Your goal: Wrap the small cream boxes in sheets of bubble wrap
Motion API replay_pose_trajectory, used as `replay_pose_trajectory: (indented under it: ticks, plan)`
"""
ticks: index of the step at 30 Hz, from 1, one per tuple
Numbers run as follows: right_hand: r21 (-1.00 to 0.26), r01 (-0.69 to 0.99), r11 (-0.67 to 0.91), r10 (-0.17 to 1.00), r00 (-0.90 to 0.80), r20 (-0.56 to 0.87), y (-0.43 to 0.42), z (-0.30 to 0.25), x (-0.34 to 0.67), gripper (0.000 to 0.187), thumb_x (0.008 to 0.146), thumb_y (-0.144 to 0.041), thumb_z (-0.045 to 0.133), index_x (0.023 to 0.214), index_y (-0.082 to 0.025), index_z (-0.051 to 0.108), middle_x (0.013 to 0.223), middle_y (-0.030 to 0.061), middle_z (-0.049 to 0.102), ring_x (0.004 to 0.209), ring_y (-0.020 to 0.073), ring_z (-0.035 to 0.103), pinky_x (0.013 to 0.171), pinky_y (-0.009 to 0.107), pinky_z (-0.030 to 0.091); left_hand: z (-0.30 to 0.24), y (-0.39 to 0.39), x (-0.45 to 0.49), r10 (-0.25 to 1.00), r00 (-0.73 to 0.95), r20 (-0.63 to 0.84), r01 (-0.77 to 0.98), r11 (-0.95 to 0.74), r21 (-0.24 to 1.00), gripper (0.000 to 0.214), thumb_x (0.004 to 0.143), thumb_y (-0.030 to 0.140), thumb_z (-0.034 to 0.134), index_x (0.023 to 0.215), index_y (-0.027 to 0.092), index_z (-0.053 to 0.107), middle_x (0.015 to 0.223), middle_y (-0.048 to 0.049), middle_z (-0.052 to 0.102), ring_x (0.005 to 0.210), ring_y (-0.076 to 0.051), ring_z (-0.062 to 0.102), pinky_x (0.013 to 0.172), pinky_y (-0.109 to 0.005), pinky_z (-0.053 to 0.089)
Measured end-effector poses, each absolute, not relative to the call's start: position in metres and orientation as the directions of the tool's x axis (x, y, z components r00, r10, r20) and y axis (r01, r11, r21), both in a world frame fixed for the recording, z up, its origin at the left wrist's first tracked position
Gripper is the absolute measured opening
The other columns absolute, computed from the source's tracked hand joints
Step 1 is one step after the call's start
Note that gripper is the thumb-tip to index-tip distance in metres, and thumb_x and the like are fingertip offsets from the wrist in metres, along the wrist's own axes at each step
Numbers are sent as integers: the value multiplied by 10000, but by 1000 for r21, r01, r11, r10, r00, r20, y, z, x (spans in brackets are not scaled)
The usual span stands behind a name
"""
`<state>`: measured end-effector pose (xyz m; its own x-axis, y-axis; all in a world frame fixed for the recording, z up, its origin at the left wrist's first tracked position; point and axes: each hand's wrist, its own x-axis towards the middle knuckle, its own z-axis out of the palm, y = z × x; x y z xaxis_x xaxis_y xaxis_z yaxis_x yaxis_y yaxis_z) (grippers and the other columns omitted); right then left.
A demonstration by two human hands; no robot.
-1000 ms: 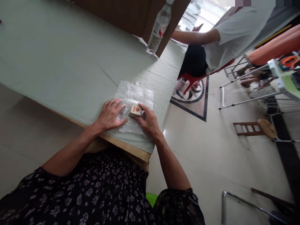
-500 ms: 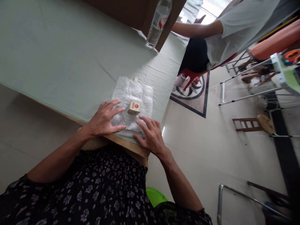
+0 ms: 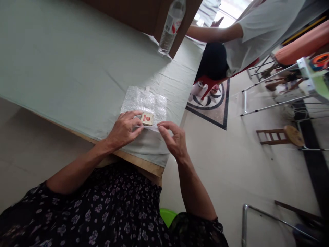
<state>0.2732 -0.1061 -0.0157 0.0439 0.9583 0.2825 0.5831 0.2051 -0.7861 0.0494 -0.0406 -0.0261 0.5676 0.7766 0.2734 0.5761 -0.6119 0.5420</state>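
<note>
- Left hand (image 3: 124,127): 1, bare; fingers curled, thumb and a finger drawn together on the near edge of the wrap, the index fingertip just beside the box's upper left corner.
- Right hand (image 3: 177,139): 1, bare; thumb and index fingertips pinched together on the wrap's near right corner, the other fingers folded in.
- Small box (image 3: 147,118): 1, cream, with red printing on its upper face; lies on the wrap between the 2 hands, close to the left fingertips and a little apart from the right pinch.
- Bubble wrap (image 3: 146,97): 1 clear sheet; spreads beneath the box and beyond both hands, its near edge raised between the 2 grips.
- Table (image 3: 64,68): 1, under a pale green cover; extends left of and beyond the left hand, its near edge just below the grips.
- Bottle (image 3: 171,29): 1, clear, red-and-white label; upright, well beyond the grips, in front of the carton; contact with it cannot be told.
- Carton (image 3: 123,13): 1, large, brown; beyond both hands, partly out of view.
- White sleeve (image 3: 267,37): on a second person, seated on a red chair (image 3: 209,84), beyond and right of the right hand.
- Wooden stool (image 3: 294,135): 1; well to the right of the right hand.
</note>
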Motion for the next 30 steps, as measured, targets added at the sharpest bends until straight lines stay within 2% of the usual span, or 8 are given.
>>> replay_pose_trajectory:
  ticks: [3, 6, 9, 13, 15, 21, 24, 30]
  plan:
    - [-823, 540, 177, 973, 32, 231, -85, 4, 283, 300, 1037, -459, 563, 982, -243, 763, 1054, 42, 817, 1009, 211, 746, 928, 382, 586, -30, -40, 47, 759, 555, 340, 530, -638, 559, 104, 963, 224, 629, 894, 209, 706, 1406, -112, 711, 1283, -296, 667, 1107, -491, 519]
    - [-769, 610, 189, 982, -136, 133, -59, 12, 288, 227, 962, -353, 668, 1125, -238, 775, 1177, 51, 805, 1074, 222, 726, 943, 384, 569, -34, -43, 43, 736, 548, 397, 505, -669, 545, 110, 962, 211, 620, 890, 194, 701, 1395, -149, 705, 1265, -320, 679, 1072, -501, 540]
    - [-702, 675, 226, 956, -290, 29, -40, 10, 287, 361, 906, -293, 731, 1258, -215, 745, 1309, 85, 764, 1149, 248, 701, 990, 405, 543, -35, -47, 42, 713, 569, 410, 484, -694, 534, 118, 959, 182, 608, 881, 183, 697, 1413, -175, 682, 1295, -334, 668, 1078, -506, 538]
    - [-645, 714, 272, 922, -386, -40, -33, 5, 282, 447, 893, -324, 764, 1321, -209, 708, 1322, 103, 748, 1130, 255, 693, 959, 389, 527, -33, -49, 41, 703, 595, 389, 481, -700, 528, 118, 964, 180, 600, 888, 189, 690, 1470, -170, 647, 1347, -319, 643, 1108, -496, 528]
    - [-593, 748, 298, 916, -399, -43, -35, 3, 278, 466, 875, -309, 776, 1322, -210, 692, 1277, 99, 759, 1098, 252, 690, 938, 381, 509, -32, -50, 41, 706, 595, 383, 487, -696, 527, 114, 967, 189, 601, 894, 188, 689, 1476, -174, 642, 1355, -319, 639, 1105, -494, 532]
    - [-489, 827, 276, 946, -324, -15, -34, 0, 267, 323, 862, -214, 743, 1184, -195, 718, 1130, 73, 797, 1018, 238, 704, 932, 375, 460, -33, -48, 42, 719, 577, 388, 471, -681, 561, 97, 954, 173, 604, 901, 181, 685, 1457, -182, 652, 1362, -325, 637, 1117, -500, 533]
    - [-545, 798, 257, 945, -325, -32, -32, 1, 269, 331, 867, -237, 756, 1195, -197, 732, 1119, 72, 797, 1013, 239, 716, 924, 373, 487, -34, -45, 45, 735, 567, 371, 473, -660, 584, 84, 946, 187, 622, 896, 183, 688, 1460, -175, 650, 1363, -328, 634, 1124, -504, 530]
    - [-777, 611, 149, 973, -232, 4, -49, 2, 299, 455, 963, -537, 672, 1292, -227, 721, 1300, 102, 764, 1182, 269, 706, 972, 415, 547, -33, -32, 54, 804, 494, 331, 468, -567, 678, 96, 936, 234, 650, 859, 191, 689, 1381, -148, 708, 1295, -303, 674, 1118, -490, 542]
